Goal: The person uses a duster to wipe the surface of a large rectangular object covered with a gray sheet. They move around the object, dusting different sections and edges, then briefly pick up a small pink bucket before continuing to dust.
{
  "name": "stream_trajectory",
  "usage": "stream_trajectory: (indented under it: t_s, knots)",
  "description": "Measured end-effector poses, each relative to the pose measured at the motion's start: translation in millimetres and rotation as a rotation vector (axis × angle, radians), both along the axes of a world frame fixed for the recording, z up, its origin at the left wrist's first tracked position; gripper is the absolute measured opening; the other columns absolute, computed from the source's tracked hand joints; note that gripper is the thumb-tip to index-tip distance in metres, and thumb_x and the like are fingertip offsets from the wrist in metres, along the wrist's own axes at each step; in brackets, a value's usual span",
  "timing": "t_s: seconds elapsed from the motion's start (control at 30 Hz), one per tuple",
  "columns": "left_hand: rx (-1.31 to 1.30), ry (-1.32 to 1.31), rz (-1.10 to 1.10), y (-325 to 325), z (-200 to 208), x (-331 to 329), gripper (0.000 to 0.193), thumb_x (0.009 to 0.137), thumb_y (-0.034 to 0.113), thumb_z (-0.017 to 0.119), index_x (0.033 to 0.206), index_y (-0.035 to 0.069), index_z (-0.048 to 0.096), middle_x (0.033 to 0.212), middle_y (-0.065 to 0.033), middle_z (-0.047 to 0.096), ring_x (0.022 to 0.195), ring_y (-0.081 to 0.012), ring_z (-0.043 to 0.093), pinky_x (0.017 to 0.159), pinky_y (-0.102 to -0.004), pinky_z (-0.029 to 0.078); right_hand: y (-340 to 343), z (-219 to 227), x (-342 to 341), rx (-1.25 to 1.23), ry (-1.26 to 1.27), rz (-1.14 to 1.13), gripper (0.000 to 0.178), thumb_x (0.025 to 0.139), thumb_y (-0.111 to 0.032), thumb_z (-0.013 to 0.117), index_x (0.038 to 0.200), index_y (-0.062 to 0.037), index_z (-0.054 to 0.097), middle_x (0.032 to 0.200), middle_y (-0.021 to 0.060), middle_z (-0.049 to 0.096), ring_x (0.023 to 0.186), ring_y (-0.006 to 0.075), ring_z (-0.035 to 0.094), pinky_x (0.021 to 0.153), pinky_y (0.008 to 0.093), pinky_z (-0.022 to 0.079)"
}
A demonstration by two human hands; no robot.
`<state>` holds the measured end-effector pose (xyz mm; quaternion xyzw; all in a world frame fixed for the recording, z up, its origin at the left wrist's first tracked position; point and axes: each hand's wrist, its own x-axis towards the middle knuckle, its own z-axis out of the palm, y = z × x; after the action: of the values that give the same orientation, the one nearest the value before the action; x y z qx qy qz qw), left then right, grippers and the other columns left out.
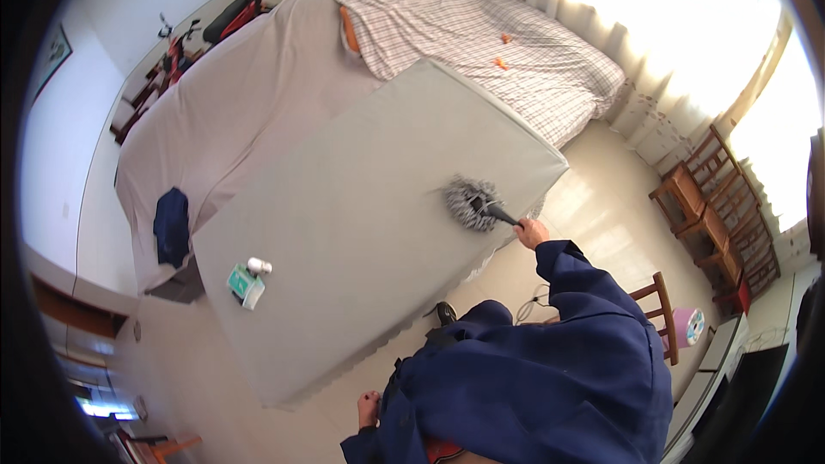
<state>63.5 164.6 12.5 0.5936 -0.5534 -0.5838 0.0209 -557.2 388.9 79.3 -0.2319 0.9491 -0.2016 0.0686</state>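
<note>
- Clock reference: centre of the table (352, 172), which has a grey cover; 12 o'clock is the top of the view.
- Right hand (532, 233): at 3 o'clock, just past the table edge. Fingers are closed around the handle (504, 216) of the duster (469, 203).
- Duster: shaggy grey head at 2 o'clock, over the table cover; dark handle points to 4 o'clock.
- Left hand (369, 410): at 6 o'clock, apart from the table, beside the blue jacket (533, 361). Fingers are curled; whether they grip anything cannot be told.
- Box (241, 280): teal and white, on the table at 8 o'clock. A white bottle (259, 265) lies just beside it, at the box's 1 o'clock.
- Checked cloth (455, 17): at 1 o'clock, beyond the table.
- Wooden chairs (706, 222): at 3 o'clock, near the curtain (640, 112).
</note>
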Motion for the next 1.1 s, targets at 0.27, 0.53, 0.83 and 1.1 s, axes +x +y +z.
stream_trajectory:
  t_s: [0.27, 0.53, 0.83, 1.1]
  knots:
    - [-0.154, 0.188, 0.241, -75, 12, -55, 0.018, 0.077, 0.01, 0.061, 0.088, 0.002, 0.049, 0.081, -0.0068, 0.05, 0.067, -0.0173, 0.054, 0.059, -0.0308, 0.046, -3, -18, -82, -0.074, -0.037, -0.712, 0.029, 0.084, -0.029, 0.057, 0.096, -0.0028, 0.058, 0.094, 0.0219, 0.063, 0.092, 0.0411, 0.059, 0.08, 0.0469, 0.048]
    - [-0.249, -0.159, 0.089, -123, 12, -128, 0.038, 0.073, 0.017, 0.068, 0.093, 0.002, 0.04, 0.077, -0.011, 0.05, 0.056, -0.0216, 0.053, 0.055, -0.0333, 0.047, -103, -31, -35, -0.187, 0.001, -0.41, 0.018, 0.084, -0.026, 0.055, 0.094, -0.0112, 0.054, 0.081, 0.0209, 0.062, 0.079, 0.0427, 0.059, 0.068, 0.0516, 0.047]
    - [-0.259, -0.189, 0.133, -140, -28, -133, 0.046, 0.071, 0.019, 0.073, 0.097, -0.004, 0.043, 0.078, -0.0162, 0.06, 0.064, -0.0251, 0.063, 0.057, -0.037, 0.049, -61, 5, -6, -0.011, -0.036, 0.353, 0.036, 0.084, -0.024, 0.054, 0.119, -0.0209, 0.053, 0.081, 0.019, 0.064, 0.076, 0.0394, 0.061, 0.068, 0.0501, 0.047]
    - [-0.157, -0.145, 0.103, -147, -22, -130, 0.049, 0.071, 0.017, 0.073, 0.099, -0.008, 0.042, 0.075, -0.0184, 0.062, 0.061, -0.0264, 0.064, 0.057, -0.0386, 0.049, -82, -33, -72, -0.141, 0.155, -0.207, 0.025, 0.085, -0.023, 0.053, 0.108, -0.0118, 0.056, 0.082, 0.0208, 0.063, 0.077, 0.0423, 0.059, 0.068, 0.05, 0.047]
